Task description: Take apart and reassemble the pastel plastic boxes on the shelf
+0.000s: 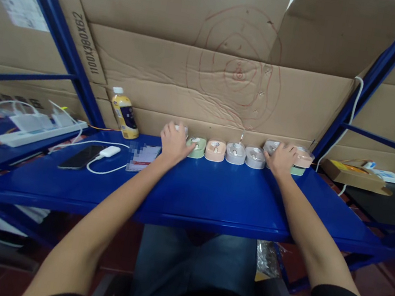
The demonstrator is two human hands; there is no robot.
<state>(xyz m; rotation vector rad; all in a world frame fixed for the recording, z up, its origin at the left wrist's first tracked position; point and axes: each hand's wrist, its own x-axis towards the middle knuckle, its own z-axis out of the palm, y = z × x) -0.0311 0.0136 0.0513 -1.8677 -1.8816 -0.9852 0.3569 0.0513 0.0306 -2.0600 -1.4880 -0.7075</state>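
Observation:
A row of several small pastel computer mice in clear wrapping runs along the back of a blue metal shelf (212, 196). My left hand (174, 143) rests over the mouse at the row's left end, fingers curled on it, touching the green mouse (197, 147). My right hand (282, 159) lies on the right end of the row, fingers curled over a mouse beside the peach one (304, 157). Between my hands sit a peach mouse (215, 150), a lilac one (235, 153) and a pale one (255, 157).
A yellow drink bottle (124, 114), a small booklet (142, 155), a black phone (80, 156) with a white charger (109, 152) and a white power strip (39, 131) lie to the left. Cardboard sheets line the back. A flat box (352, 175) sits right.

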